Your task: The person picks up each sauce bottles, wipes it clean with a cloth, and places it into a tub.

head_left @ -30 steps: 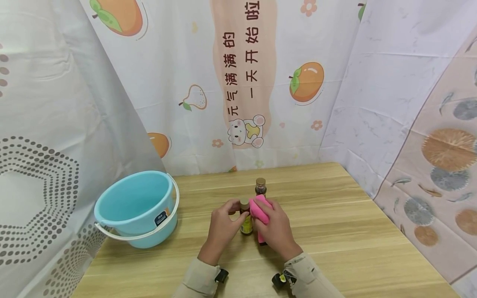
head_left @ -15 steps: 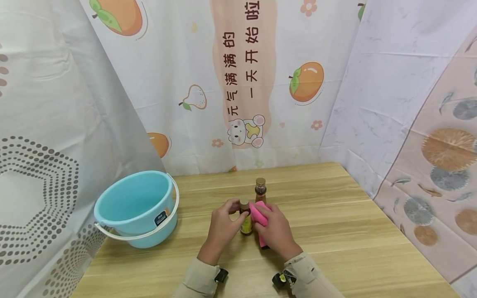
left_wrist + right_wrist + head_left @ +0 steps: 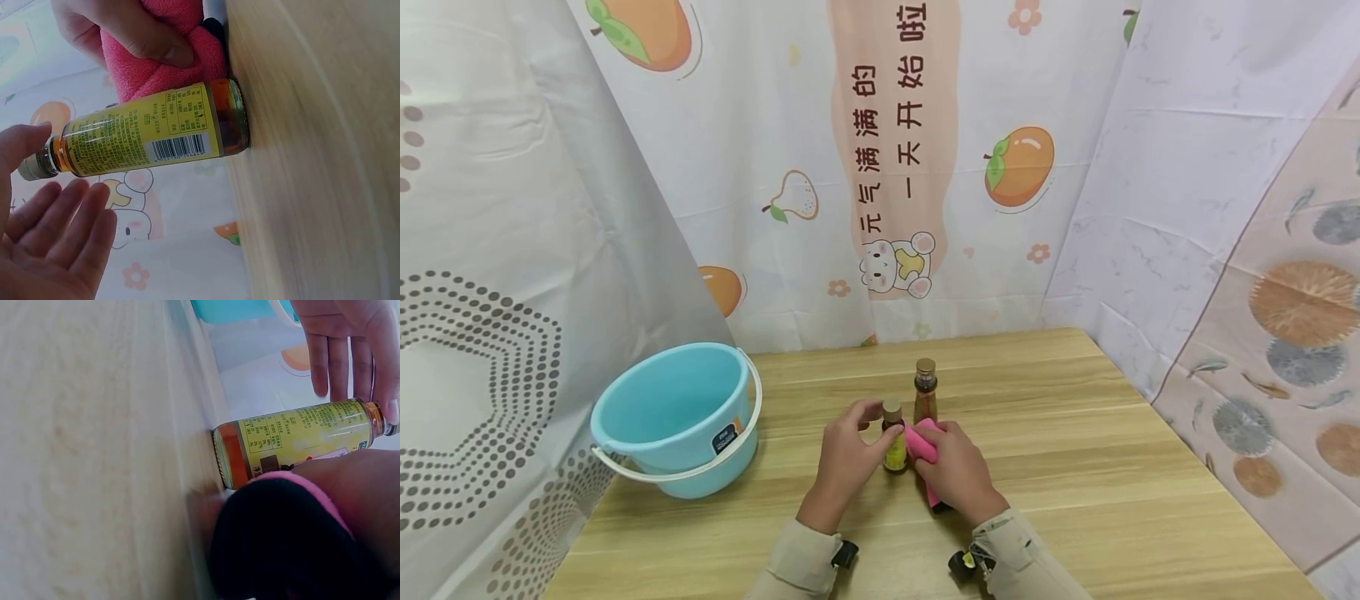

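A small glass bottle with a yellow label and gold cap stands upright on the table. My left hand is at its neck. In the left wrist view, the thumb touches the neck below the cap, while the other fingers are relaxed beside it and look apart from the glass. My right hand grips a bunched pink cloth with a black side, which lies against the bottle's side. A second dark bottle with a gold cap stands just behind, its lower part hidden by the right hand and cloth.
A light blue bucket with a white handle stands on the left of the wooden table. Patterned curtains hang behind the table and on both sides.
My right hand has slid the pink cloth lower along the bottle and nearer to me, so more of the rear bottle shows. The left hand and the yellow-labelled bottle have hardly moved.
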Tool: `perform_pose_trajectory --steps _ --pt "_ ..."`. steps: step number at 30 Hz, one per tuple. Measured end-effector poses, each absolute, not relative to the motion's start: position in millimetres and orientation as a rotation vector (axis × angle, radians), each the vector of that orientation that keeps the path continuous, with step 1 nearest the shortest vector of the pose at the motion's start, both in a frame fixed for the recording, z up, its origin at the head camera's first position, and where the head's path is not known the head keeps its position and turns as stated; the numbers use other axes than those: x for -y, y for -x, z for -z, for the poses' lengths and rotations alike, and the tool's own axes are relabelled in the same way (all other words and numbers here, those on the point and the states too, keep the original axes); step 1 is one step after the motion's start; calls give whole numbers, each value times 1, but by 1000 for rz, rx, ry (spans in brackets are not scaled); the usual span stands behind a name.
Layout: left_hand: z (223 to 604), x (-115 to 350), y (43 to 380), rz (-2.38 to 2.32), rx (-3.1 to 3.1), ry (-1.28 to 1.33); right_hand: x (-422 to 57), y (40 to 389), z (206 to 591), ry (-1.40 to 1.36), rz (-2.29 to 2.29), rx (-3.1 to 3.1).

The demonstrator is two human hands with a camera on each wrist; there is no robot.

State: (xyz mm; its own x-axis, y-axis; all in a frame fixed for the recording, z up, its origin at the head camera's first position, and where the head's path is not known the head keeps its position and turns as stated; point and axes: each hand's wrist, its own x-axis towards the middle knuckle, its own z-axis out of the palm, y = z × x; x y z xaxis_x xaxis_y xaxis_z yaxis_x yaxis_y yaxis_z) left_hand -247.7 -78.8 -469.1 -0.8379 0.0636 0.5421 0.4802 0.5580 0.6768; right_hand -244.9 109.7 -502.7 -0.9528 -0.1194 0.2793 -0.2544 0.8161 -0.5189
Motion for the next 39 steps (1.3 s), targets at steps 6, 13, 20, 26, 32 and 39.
perform_pose_trajectory --steps 6,13,20,26,32,39 --pt "470 78 248 1175 2306 405 -110 245 503 -277 -836 2784" --pt "472 78 251 1162 2308 431 -110 246 503 -287 -840 2749" --pt "473 78 252 1225 2308 441 -110 247 504 -322 -836 2652" --pt "472 78 252 1217 2289 457 -110 247 501 -329 -908 2547" --pt "471 77 251 1211 2281 483 -110 246 497 -350 -983 2408" --pt "472 76 252 1215 2297 496 -110 244 495 -370 -1002 2338"
